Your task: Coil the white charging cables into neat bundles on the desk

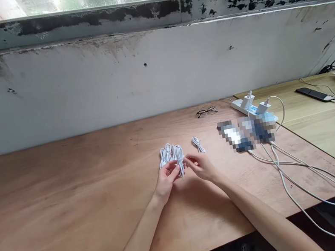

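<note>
A bundle of white cables point(170, 154) lies at the middle of the wooden table point(55, 206). My left hand point(166, 180) has its fingers curled round the bundle's near end. My right hand point(201, 166) pinches a strand of the same bundle from the right. A second, smaller coiled white cable point(198, 144) rests on the table just beyond my right hand, untouched.
Black-framed glasses point(206, 112) lie farther back. At the right stand a white power strip point(242, 108) with two chargers, blurred devices point(248, 133) and long white cords point(314, 186) trailing over the table's edge. A lighter table point(333, 130) adjoins on the right, carrying a black remote point(314, 94).
</note>
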Available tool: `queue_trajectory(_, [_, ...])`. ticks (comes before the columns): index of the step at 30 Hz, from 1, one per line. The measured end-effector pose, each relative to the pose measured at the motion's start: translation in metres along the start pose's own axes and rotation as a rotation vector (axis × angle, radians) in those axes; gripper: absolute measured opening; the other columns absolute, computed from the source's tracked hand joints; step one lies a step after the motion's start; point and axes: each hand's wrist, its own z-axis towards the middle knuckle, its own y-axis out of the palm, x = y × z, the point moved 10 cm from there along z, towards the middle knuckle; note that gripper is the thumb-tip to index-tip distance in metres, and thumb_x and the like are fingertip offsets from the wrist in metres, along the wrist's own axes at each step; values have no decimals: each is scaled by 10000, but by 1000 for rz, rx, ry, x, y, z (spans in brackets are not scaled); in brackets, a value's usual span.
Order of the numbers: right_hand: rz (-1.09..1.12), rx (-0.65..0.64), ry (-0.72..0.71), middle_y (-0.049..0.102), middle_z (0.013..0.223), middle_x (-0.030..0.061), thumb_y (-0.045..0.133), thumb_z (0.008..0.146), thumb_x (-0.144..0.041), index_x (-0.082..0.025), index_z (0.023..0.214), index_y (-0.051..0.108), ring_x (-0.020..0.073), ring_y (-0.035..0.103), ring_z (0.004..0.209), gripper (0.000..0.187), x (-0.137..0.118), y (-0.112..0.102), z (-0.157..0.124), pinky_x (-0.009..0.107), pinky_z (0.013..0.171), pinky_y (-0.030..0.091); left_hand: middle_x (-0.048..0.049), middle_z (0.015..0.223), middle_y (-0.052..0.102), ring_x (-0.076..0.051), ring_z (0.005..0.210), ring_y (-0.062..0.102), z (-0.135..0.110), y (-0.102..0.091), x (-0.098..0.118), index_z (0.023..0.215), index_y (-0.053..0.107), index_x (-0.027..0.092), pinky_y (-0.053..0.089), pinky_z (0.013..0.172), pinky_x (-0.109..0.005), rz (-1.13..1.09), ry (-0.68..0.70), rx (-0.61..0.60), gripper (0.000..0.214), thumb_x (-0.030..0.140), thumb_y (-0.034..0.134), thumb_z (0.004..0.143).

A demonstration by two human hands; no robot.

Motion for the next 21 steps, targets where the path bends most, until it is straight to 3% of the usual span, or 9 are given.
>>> queue_trajectory(5, [605, -127, 396, 508, 589, -13, 636, 741, -414, -158, 643, 570, 75, 380, 499, 282, 35, 23, -7, 220, 474, 276, -70, 888, 680, -171, 798, 630, 2, -1, 14, 902, 607, 137, 493, 700, -269, 161, 183, 38, 368, 375, 728, 649])
queue_trajectory(9, [766, -138, 516, 541, 625, -8, 734, 647, -370, -147, 670, 603, 57, 386, 508, 260, 43, 26, -12, 205, 475, 272, -57, 861, 667, -179, 819, 621, 0, -1, 16, 918, 595, 152, 476, 705, -270, 187, 181, 46, 384, 426, 696, 668])
queue_trajectory(12, [652, -141, 417, 566, 617, -1, 695, 688, -404, -148, 664, 617, 65, 406, 512, 268, 38, 22, -8, 214, 488, 296, -38, 831, 635, -138, 731, 589, -1, 5, 5, 914, 584, 161, 462, 667, -256, 158, 78, -16, 387, 487, 632, 711])
queue_trajectory(15, [368, -122, 264, 597, 623, 11, 624, 749, -433, -153, 691, 641, 96, 462, 545, 287, 30, 16, -3, 234, 517, 345, 4, 694, 553, -81, 577, 490, -1, 11, -7, 825, 559, 153, 408, 568, -223, 142, -4, -95, 403, 544, 584, 730])
queue_trajectory(21, [-29, -64, 61, 651, 698, 48, 521, 842, -402, -152, 792, 677, 137, 547, 606, 299, 17, 10, -2, 248, 553, 414, 58, 605, 395, -57, 502, 326, 5, 4, -7, 785, 498, 166, 287, 479, -206, 220, 102, -24, 408, 567, 555, 742])
